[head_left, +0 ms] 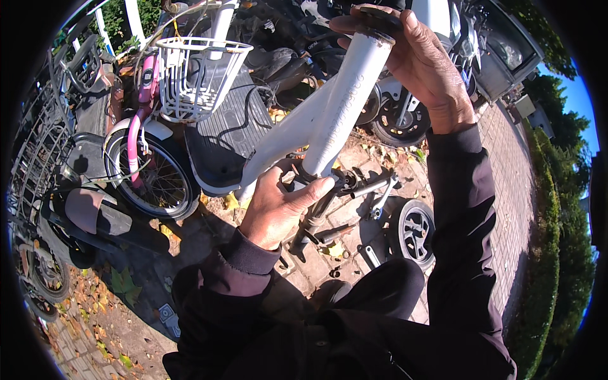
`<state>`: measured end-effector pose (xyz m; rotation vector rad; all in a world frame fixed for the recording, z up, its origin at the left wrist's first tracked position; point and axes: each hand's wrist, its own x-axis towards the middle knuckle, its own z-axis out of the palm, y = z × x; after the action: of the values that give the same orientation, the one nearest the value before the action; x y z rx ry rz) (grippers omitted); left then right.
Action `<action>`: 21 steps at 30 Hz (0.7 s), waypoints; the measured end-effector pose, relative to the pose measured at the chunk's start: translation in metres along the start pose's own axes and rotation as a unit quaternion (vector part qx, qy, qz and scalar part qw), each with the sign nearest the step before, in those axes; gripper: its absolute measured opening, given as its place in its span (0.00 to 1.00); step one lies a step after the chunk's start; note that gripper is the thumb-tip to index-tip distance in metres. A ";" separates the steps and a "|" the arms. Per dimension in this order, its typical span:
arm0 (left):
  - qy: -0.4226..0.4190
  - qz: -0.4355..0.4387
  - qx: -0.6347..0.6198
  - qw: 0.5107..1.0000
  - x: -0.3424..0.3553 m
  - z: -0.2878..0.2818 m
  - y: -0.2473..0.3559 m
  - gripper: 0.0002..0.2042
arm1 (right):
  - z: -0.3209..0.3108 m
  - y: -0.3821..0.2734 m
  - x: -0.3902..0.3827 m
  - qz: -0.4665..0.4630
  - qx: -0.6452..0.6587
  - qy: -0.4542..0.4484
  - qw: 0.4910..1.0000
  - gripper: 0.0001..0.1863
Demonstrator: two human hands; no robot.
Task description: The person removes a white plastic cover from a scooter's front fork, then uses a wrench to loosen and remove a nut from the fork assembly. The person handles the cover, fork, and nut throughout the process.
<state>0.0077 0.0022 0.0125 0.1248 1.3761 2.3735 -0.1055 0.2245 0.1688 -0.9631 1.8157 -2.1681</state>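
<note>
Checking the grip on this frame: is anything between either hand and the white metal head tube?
Nothing visible. The left hand grips the bottom of the white metal head tube; the right hand covers its top end, both directly touching.

Harsh sunlight, hard dark shadows, glare on white surfaces; fisheye bending, black vignette at edges.
</note>
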 end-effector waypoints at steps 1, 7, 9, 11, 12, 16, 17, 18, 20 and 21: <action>-0.008 0.024 0.005 1.000 0.000 0.000 0.000 0.27 | 0.008 -0.002 -0.002 -0.016 -0.042 0.038 0.998 0.26; -0.084 0.008 -0.113 0.990 0.000 0.000 0.000 0.24 | 0.036 -0.013 -0.009 0.021 -0.293 0.224 0.929 0.22; -0.031 0.005 -0.059 0.998 -0.001 0.001 0.000 0.24 | 0.029 -0.012 -0.004 0.055 -0.145 0.213 0.965 0.29; -0.026 0.000 -0.040 0.999 -0.001 0.002 0.000 0.25 | 0.019 -0.010 0.001 0.048 -0.057 0.046 0.996 0.32; -0.023 -0.002 -0.031 0.999 -0.001 0.002 0.001 0.25 | 0.016 -0.008 0.004 0.043 -0.014 -0.037 0.998 0.34; -0.032 0.001 -0.019 0.999 -0.001 0.002 0.003 0.26 | 0.033 -0.006 0.008 -0.015 0.025 -0.070 0.997 0.33; -0.040 -0.001 -0.027 0.999 -0.002 0.001 0.004 0.26 | 0.041 -0.010 -0.002 -0.008 -0.043 0.027 0.999 0.30; -0.033 -0.007 -0.035 0.999 -0.001 0.001 0.003 0.26 | 0.050 -0.015 -0.007 0.040 -0.103 0.109 0.988 0.30; -0.061 -0.005 -0.029 0.998 0.000 0.001 0.004 0.26 | 0.061 -0.015 -0.013 0.042 -0.275 0.270 0.922 0.31; -0.052 -0.024 0.008 0.998 0.001 0.000 0.005 0.26 | 0.060 -0.013 -0.012 0.049 -0.296 0.366 0.881 0.35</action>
<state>0.0059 0.0007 0.0167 0.2148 1.3338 2.2831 -0.0587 0.1842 0.1798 -0.0428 2.8972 -2.0905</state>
